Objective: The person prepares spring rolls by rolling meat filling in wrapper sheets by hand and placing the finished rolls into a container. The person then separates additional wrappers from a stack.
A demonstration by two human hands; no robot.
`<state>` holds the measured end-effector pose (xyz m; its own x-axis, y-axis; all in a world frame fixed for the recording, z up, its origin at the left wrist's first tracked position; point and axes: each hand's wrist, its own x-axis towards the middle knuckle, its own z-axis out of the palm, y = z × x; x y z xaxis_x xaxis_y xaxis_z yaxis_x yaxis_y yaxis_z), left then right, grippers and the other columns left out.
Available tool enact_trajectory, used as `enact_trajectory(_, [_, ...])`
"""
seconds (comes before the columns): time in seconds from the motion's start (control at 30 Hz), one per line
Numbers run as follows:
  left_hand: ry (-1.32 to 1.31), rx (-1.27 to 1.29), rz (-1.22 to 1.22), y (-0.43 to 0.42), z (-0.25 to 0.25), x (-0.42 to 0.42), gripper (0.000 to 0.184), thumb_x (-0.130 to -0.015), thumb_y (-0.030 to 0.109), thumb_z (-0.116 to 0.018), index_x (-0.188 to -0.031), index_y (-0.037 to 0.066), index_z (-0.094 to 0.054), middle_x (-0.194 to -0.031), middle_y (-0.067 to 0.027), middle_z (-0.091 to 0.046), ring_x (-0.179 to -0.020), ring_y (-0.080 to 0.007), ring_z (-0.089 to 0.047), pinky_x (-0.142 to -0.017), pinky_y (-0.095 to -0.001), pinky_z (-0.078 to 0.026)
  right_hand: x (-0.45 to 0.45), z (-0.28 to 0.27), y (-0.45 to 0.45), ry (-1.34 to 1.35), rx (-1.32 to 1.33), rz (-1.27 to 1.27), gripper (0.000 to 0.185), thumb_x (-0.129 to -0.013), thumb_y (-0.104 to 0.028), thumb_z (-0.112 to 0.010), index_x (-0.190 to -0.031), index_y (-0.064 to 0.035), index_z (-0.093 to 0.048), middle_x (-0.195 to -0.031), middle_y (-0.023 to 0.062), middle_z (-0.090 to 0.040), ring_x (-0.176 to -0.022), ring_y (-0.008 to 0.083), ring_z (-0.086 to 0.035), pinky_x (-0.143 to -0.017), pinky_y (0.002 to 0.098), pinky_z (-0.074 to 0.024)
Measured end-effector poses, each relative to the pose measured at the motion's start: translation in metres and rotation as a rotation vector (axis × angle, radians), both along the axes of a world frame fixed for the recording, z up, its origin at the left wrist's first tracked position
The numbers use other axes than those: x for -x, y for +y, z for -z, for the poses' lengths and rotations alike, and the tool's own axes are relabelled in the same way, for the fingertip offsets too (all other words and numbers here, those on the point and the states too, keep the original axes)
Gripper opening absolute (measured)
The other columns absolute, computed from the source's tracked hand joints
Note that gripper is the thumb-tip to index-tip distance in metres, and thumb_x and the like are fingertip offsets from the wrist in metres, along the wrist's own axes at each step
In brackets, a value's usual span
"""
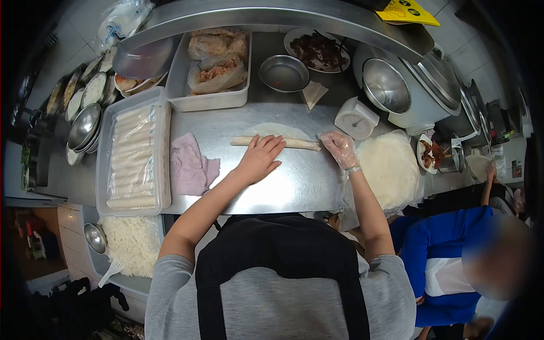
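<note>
A long, thin, pale spring roll (297, 144) lies crosswise on the steel worktop, with part of a round translucent wrapper (277, 130) spread flat behind it. My bare left hand (262, 156) rests flat on the roll's middle, fingers stretched out, covering that part. Just past the roll's right end is my right hand (341, 149) in a clear plastic glove. Its fingers are curled closed, and what they hold, if anything, is hidden. To its right lies a stack of round wrappers (390, 167) on plastic. A small white scale (356, 118) stands behind that hand.
On the left, a plastic tub (165, 170) holds several finished rolls beside a pink cloth (190, 164). Behind stand a tub of bagged filling (207, 102), a metal bowl (284, 73) and a plate of dark food (316, 52). A person in blue (439, 241) is at the right.
</note>
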<state>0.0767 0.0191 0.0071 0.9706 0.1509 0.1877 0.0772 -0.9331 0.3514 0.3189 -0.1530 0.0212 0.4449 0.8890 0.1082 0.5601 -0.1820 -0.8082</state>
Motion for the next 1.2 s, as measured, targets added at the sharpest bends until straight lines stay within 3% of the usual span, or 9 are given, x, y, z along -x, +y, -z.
enact_trajectory(0.23, [0.030,-0.013,-0.002,0.001,0.000,-0.002,0.059,-0.087,0.026,-0.059,-0.140,0.009,-0.041,-0.146,-0.0101,-0.039,-0.134,-0.0297,-0.036,-0.112,-0.0529,-0.023,0.011,0.013,0.010,-0.418,-0.140,-0.173,0.024,-0.081,-0.015,-0.071,-0.101,-0.0027,-0.068,-0.097,0.0118,-0.065,-0.084,0.0234,-0.062,-0.075,0.0332,-0.0498])
enact_trajectory(0.3, [0.037,-0.023,-0.006,0.002,-0.001,-0.001,0.059,-0.087,0.026,-0.059,-0.141,0.009,-0.040,-0.146,-0.0100,-0.039,-0.134,-0.0297,-0.036,-0.112,-0.0529,-0.024,-0.001,0.011,0.008,0.039,0.065,-0.136,0.035,-0.076,-0.016,-0.075,-0.107,-0.0041,-0.066,-0.102,0.0115,-0.064,-0.091,0.0269,-0.061,-0.079,0.0364,-0.0493])
enact_trajectory(0.43, [0.028,-0.021,-0.006,0.001,-0.001,-0.001,0.059,-0.087,0.025,-0.059,-0.141,0.009,-0.040,-0.146,-0.0097,-0.039,-0.134,-0.0295,-0.035,-0.112,-0.0525,-0.024,0.009,0.001,0.005,-0.017,0.004,-0.031,0.035,-0.074,-0.017,-0.075,-0.107,-0.0061,-0.067,-0.100,0.0122,-0.063,-0.092,0.0301,-0.060,-0.079,0.0386,-0.0490])
enact_trajectory(0.57, [0.032,-0.033,-0.008,0.001,0.000,-0.002,0.059,-0.087,0.025,-0.060,-0.141,0.010,-0.040,-0.146,-0.0095,-0.039,-0.133,-0.0296,-0.036,-0.112,-0.0525,-0.024,0.010,0.003,0.010,-0.376,-0.077,-0.163,0.030,-0.078,-0.019,-0.073,-0.103,-0.0026,-0.068,-0.101,0.0136,-0.064,-0.084,0.0306,-0.062,-0.077,0.0373,-0.0501])
enact_trajectory(0.63, [0.024,-0.033,-0.005,0.002,0.002,-0.001,0.060,-0.087,0.025,-0.060,-0.141,0.010,-0.040,-0.146,-0.0094,-0.040,-0.133,-0.0295,-0.036,-0.112,-0.0524,-0.024,-0.005,0.001,0.010,-0.072,0.205,-0.146,0.037,-0.076,-0.019,-0.074,-0.109,-0.0035,-0.065,-0.107,0.0130,-0.063,-0.098,0.0313,-0.059,-0.085,0.0389,-0.0481])
enact_trajectory(0.73, [0.010,-0.031,-0.004,0.003,0.003,-0.002,0.060,-0.086,0.024,-0.060,-0.141,0.010,-0.040,-0.146,-0.0094,-0.040,-0.133,-0.0293,-0.037,-0.111,-0.0521,-0.024,-0.005,0.002,0.002,0.064,0.115,-0.025,0.036,-0.074,-0.017,-0.076,-0.106,-0.0038,-0.066,-0.106,0.0127,-0.064,-0.098,0.0312,-0.059,-0.084,0.0393,-0.0485])
enact_trajectory(0.9, [0.016,-0.041,-0.011,0.001,0.003,-0.003,0.060,-0.086,0.024,-0.061,-0.140,0.009,-0.041,-0.145,-0.0093,-0.040,-0.133,-0.0290,-0.037,-0.111,-0.0518,-0.025,0.009,0.003,0.000,-0.304,-0.110,-0.083,0.021,-0.074,-0.011,-0.074,-0.091,-0.0011,-0.067,-0.095,0.0127,-0.066,-0.080,0.0243,-0.064,-0.077,0.0336,-0.0494])
enact_trajectory(0.97, [0.017,-0.036,-0.014,0.002,0.003,-0.003,0.059,-0.086,0.023,-0.061,-0.140,0.009,-0.041,-0.145,-0.0095,-0.040,-0.133,-0.0292,-0.037,-0.111,-0.0522,-0.025,0.004,0.009,0.003,0.054,0.075,0.012,0.023,-0.073,-0.009,-0.073,-0.094,-0.0023,-0.067,-0.094,0.0112,-0.065,-0.082,0.0229,-0.064,-0.079,0.0325,-0.0483])
enact_trajectory(1.2, [0.022,-0.026,-0.006,0.003,0.000,-0.003,0.059,-0.087,0.023,-0.060,-0.140,0.009,-0.041,-0.145,-0.0100,-0.040,-0.133,-0.0297,-0.037,-0.111,-0.0531,-0.024,0.003,0.010,0.007,0.111,-0.075,0.064,0.018,-0.082,-0.014,-0.067,-0.095,-0.0022,-0.068,-0.088,0.0103,-0.065,-0.083,0.0242,-0.064,-0.078,0.0326,-0.0482])
